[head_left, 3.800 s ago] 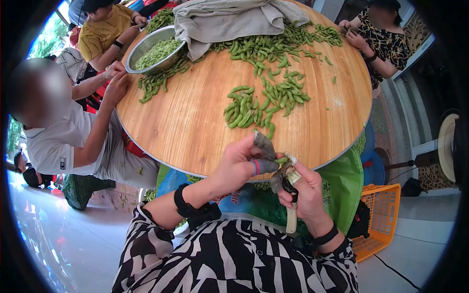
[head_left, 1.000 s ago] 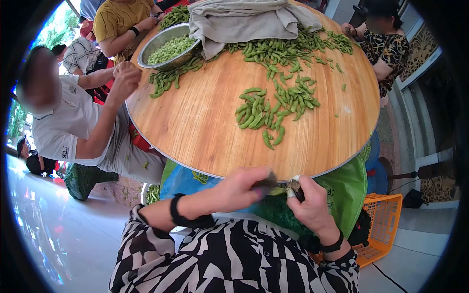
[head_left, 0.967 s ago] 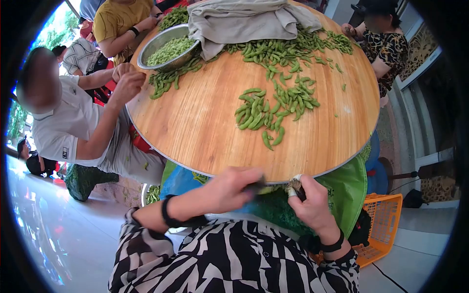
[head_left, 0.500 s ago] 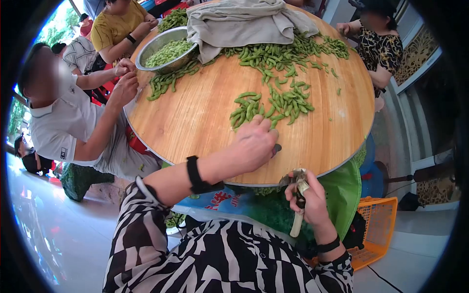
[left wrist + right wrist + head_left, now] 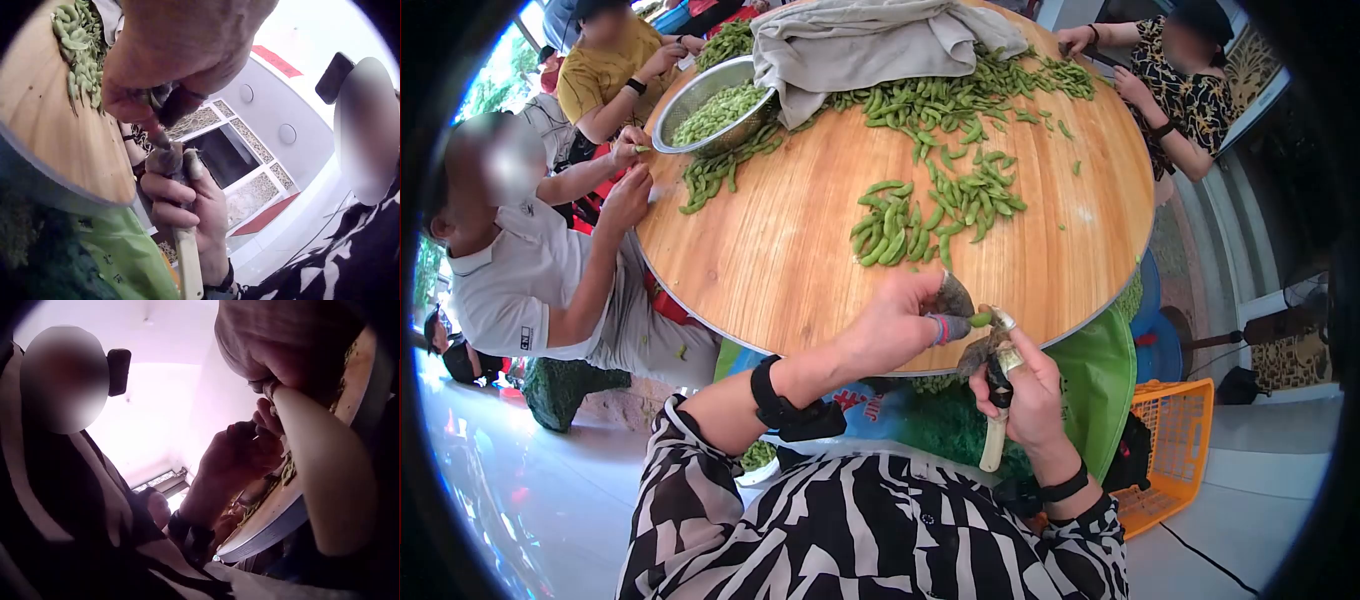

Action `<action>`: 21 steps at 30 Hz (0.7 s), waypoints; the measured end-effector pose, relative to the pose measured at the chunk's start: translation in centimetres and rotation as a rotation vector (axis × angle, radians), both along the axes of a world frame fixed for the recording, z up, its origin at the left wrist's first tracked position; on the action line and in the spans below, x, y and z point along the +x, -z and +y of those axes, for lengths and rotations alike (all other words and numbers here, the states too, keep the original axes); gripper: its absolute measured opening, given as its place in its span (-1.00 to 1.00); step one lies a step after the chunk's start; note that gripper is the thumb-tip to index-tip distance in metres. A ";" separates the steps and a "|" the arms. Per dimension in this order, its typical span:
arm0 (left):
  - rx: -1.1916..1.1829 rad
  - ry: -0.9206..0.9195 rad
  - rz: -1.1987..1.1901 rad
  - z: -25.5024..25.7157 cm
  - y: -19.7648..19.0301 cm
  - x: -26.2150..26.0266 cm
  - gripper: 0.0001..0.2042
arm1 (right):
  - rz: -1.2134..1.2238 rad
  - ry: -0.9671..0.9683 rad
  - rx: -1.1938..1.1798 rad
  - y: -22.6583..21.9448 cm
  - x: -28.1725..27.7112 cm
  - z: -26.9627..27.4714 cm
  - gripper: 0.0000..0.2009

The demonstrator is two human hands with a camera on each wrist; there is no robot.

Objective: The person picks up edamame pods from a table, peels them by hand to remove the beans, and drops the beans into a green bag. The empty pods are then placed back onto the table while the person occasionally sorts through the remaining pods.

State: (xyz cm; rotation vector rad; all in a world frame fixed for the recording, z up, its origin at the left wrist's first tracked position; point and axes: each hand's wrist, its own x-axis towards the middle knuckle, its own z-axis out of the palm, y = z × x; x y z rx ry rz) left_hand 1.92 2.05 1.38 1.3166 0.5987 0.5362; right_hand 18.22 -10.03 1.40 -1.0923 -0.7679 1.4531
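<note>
In the head view my left hand (image 5: 892,328) wears grey covers on its thumb and a finger, and pinches a green edamame pod (image 5: 980,320) just past the near table edge. My right hand (image 5: 1034,398), its fingertips also wrapped, grips a tool with a pale cream handle (image 5: 993,443). The handle points down out of the fist, and the fingers hide the working end. Both hands meet at the pod, fingertips close together. From the left wrist, the right hand (image 5: 209,212) shows curled round the handle. The handle (image 5: 325,469) fills the right wrist view's foreground.
Loose pods (image 5: 975,200) lie on the round wooden table (image 5: 790,260), with a larger heap behind under a grey cloth (image 5: 870,50). A metal colander (image 5: 745,128) holds shelled beans. A green bag (image 5: 1090,375) hangs below the edge, near an orange crate (image 5: 1180,450). Other people sit around.
Half a second ago my left hand was out over the near pods; it has come back to the right hand with a pod. The right hand keeps its grip on the tool.
</note>
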 end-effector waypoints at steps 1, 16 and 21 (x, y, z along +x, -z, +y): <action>-0.002 -0.002 -0.002 -0.3 0.1 -0.1 -0.88 | 0.011 -0.023 0.012 -0.2 -0.2 0.0 -0.56; 0.122 -0.092 -0.010 -1.9 1.7 -0.9 -0.83 | -0.178 0.014 0.082 -0.4 -1.8 0.1 -0.60; -0.201 -0.065 -0.084 -1.6 1.5 -0.9 -0.84 | -0.235 0.029 0.130 -0.2 -1.5 0.2 -0.62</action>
